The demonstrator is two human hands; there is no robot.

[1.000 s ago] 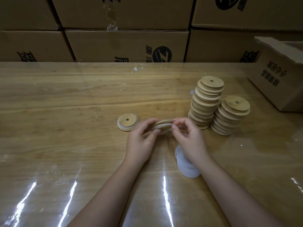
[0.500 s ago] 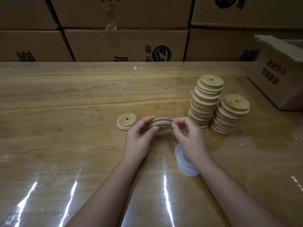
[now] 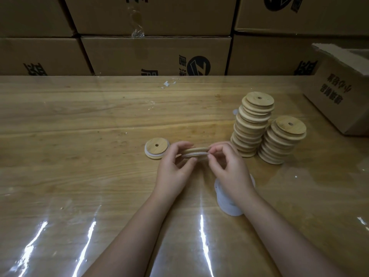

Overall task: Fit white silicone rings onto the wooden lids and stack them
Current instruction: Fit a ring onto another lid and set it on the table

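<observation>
Pinching lid edge, right hand

This looks like a packing workshop or stockroom. Printed cartons are stacked like a wall along the tabletop's far edge. An open carton sits at its far right corner, and identical lids stand in two piles.

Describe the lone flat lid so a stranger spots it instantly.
Find the two tall lid stacks on the right of the wooden table, then look left. The lone lid lies flat just left of the left hand; unlike the stacked lids, it sits alone with a white ring showing beneath.
</observation>
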